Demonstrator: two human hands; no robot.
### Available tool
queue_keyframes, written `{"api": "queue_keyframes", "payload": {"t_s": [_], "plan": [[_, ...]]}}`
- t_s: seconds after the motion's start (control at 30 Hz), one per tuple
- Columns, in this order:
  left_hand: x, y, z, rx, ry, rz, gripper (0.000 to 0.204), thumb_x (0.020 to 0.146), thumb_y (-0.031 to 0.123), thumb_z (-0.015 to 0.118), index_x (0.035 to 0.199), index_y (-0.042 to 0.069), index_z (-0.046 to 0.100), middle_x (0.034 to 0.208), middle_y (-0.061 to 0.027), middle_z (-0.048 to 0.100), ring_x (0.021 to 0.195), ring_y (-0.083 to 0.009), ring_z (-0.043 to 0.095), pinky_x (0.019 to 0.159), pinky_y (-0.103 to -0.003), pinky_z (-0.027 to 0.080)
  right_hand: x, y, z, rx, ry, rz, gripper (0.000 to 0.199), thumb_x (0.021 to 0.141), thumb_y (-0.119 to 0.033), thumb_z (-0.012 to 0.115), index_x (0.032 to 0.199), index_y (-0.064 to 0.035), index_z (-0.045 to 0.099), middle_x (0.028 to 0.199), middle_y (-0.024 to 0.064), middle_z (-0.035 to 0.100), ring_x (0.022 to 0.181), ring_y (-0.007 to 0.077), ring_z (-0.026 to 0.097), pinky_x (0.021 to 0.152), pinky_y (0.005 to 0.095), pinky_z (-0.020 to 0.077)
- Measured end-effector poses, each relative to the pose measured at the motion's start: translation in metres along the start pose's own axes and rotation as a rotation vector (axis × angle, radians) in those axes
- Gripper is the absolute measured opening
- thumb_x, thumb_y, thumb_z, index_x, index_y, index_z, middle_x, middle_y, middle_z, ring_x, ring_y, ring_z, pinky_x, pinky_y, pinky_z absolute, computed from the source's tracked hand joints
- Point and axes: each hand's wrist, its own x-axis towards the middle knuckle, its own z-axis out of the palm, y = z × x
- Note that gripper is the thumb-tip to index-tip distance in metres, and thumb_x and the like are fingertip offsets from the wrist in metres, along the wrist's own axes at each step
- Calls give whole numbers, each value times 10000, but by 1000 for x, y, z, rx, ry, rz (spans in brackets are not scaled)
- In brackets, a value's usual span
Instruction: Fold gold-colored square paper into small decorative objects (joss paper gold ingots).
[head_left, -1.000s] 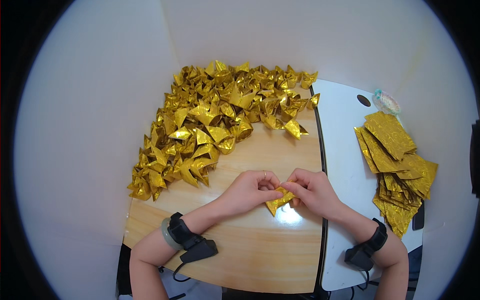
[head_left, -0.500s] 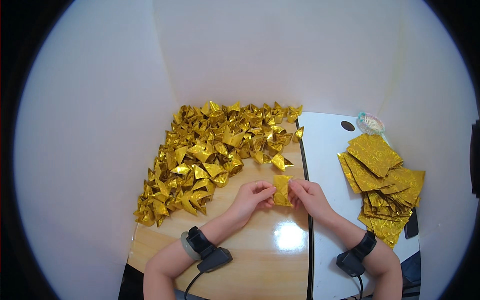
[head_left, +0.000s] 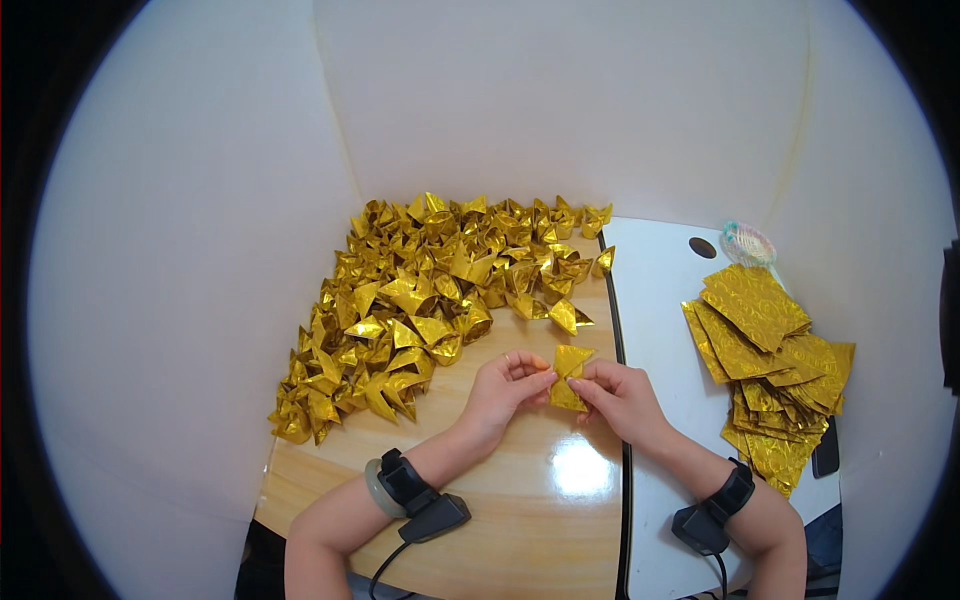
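Note:
Between my two hands is a small folded piece of gold foil paper (head_left: pixel 571 372), held upright just above the wooden tabletop. My left hand (head_left: pixel 508 388) pinches its left edge between thumb and fingers. On the opposite edge, my right hand (head_left: pixel 617 400) grips it with the thumb across the front. A diagonal fold line shows on the paper's face. Beyond my left hand spreads a large heap of folded gold paper ingots (head_left: pixel 410 300). A loose stack of flat patterned gold paper sheets (head_left: pixel 765 350) lies right of my right hand.
The wood-grain table (head_left: pixel 460 520) meets a white table (head_left: pixel 655 300) along a dark seam. A small pastel-rimmed basket (head_left: pixel 748 244) stands at the far right, near a dark round hole (head_left: pixel 703 247). A dark phone-like object (head_left: pixel 826 452) sits beside the sheets. White panels surround the tables.
My right thumb has moved inward over the front of the folded paper, which has tilted slightly. The whole view has shifted a little. Both hands keep their hold.

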Motion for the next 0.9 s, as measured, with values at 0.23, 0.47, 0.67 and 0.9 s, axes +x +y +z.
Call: {"api": "queue_keyframes", "payload": {"t_s": [0.23,0.47,0.67,0.9], "plan": [[-1,0,-2,-8,-8,-41,134,895,105,667,1011,57,622,866,-2,635,777,-74,606,694,-211,509,-2,-2,1,-5,9,-18,174,942,-137,611,925,33,643,718,49,658,605,79,623,569,231,509],[-3,2,0,4,-45,-37,119,895,118,669,991,55,634,850,6,631,756,-68,597,677,-210,505,-2,4,-1,-62,12,-78,169,937,-140,619,935,27,647,721,44,661,613,77,617,561,238,493],[-2,3,-3,33,-55,-42,119,906,146,662,987,63,632,808,16,623,721,-50,588,637,-193,489,-2,3,-3,-73,-6,-106,193,949,-172,608,960,17,643,782,38,659,671,78,605,591,232,489],[0,2,-10,-206,-182,-86,157,933,137,624,1056,51,581,798,17,623,701,-31,592,588,-138,478,1,4,-5,541,-97,153,268,997,-228,527,1159,-19,568,988,29,600,874,94,572,729,233,484]]}}
